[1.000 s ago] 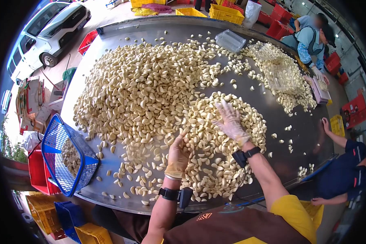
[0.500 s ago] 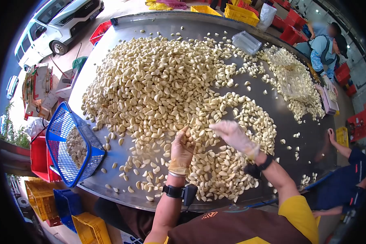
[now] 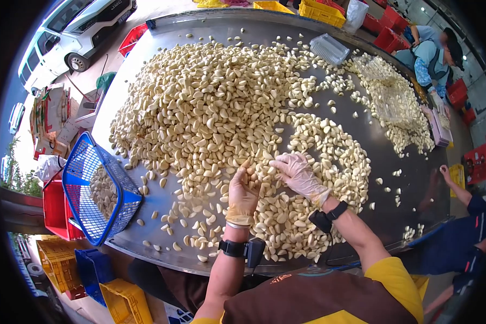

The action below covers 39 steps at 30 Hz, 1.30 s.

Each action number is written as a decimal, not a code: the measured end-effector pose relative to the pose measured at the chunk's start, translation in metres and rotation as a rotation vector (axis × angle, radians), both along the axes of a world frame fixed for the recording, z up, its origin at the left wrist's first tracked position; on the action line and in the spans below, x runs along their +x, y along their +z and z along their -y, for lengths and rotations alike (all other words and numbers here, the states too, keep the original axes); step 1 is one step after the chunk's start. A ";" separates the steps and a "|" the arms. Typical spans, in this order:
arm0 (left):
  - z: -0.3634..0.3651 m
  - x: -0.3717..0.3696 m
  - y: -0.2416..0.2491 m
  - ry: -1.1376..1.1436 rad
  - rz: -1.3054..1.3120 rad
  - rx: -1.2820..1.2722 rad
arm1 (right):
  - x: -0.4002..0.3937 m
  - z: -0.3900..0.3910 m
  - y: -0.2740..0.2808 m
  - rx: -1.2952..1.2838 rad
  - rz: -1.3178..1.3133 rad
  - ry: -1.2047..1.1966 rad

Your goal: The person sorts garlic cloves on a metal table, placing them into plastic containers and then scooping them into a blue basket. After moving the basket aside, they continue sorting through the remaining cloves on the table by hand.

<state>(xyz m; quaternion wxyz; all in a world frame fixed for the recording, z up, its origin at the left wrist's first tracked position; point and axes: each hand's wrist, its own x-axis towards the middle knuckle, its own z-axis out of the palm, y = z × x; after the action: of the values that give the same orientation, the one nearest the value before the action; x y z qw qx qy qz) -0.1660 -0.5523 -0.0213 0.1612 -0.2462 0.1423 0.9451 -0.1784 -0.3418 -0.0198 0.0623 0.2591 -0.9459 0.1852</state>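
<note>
Peeled garlic cloves (image 3: 200, 102) form a large heap on the metal table (image 3: 416, 189), with a looser spread nearer me. My left hand (image 3: 243, 194), in a thin pale glove, is at the near edge of the heap, its fingers curled around garlic cloves. Close to its right, my gloved right hand (image 3: 301, 175) is low over the cloves with its fingers drawn together and pointing left. Whatever its fingertips pinch is hidden. Both wrists wear black straps with small boxes.
A blue basket (image 3: 125, 186) holding cloves leans at the table's left edge. A clear plastic tray (image 3: 329, 48) lies at the back, beside another spread of cloves. Two co-workers, one in light blue (image 3: 429, 59) and one in navy (image 3: 459, 237), are at the right.
My right hand has come down and left, its fingertips now among the cloves near my left hand. My left hand has stayed almost in place. The navy-clad person's arm has shifted slightly.
</note>
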 end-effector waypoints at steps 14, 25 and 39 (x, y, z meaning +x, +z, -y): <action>0.001 0.000 -0.022 0.067 0.005 -0.123 | 0.016 0.042 0.022 -0.331 -0.181 -0.175; -0.043 0.026 -0.003 -0.374 0.027 0.072 | 0.108 -0.113 0.038 0.456 0.492 -0.721; -0.071 0.051 0.002 -0.675 -0.134 0.000 | 0.035 -0.133 -0.029 0.325 -0.193 -0.626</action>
<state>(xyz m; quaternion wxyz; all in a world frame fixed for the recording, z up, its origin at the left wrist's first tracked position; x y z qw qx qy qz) -0.1146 -0.4816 -0.0189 0.4551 -0.1227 0.2260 0.8525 -0.1435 -0.2084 -0.0492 0.1631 -0.0199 -0.9862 -0.0209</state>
